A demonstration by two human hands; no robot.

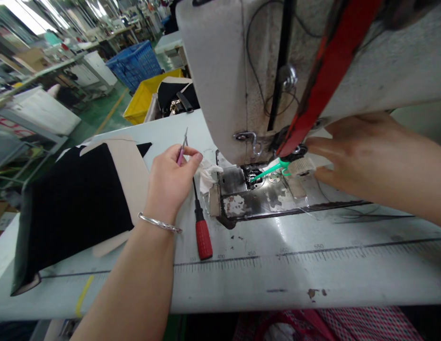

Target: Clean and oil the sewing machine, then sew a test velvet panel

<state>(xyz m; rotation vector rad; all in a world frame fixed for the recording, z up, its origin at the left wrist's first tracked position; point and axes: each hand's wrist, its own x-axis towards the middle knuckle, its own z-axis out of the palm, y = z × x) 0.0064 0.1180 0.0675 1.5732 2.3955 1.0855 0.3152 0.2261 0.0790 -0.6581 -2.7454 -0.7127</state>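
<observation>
Left hand (166, 182) mostly closed, thumb and fingers pinching slim pink-handled tool (181, 155), metal tip pointing up; tweezers or pick, can't tell which. Silver bangle (159, 222) on that wrist. Right hand (365, 158) half curled, fingers (325, 147) around white ridged piece (301, 166), looks held. Green plastic prong (268, 169) runs from that piece toward opening in needle plate (230, 201), tip right over the opening, contact unclear.

Just below left hand, red-handled screwdriver (203, 239) lies on table (277, 284), black shaft running up under the hand. White rag (208, 175) bunched just right of left hand, against plate edge. Ruler scale (220, 263) runs along table, nearer the body than both hands. Checked fabric (348, 324) shows below table edge.

Between and above both hands, sewing machine head (223, 71); red strap (330, 80) runs diagonally across it, lower end just beside right hand's fingers. Left of left hand, black panel (74, 203) with beige pieces (130, 180) lies flat on table. Beyond left hand, past table end, black bag (175, 97), yellow crate (149, 97), blue crate (135, 64); more workbenches (46, 71) far off.
</observation>
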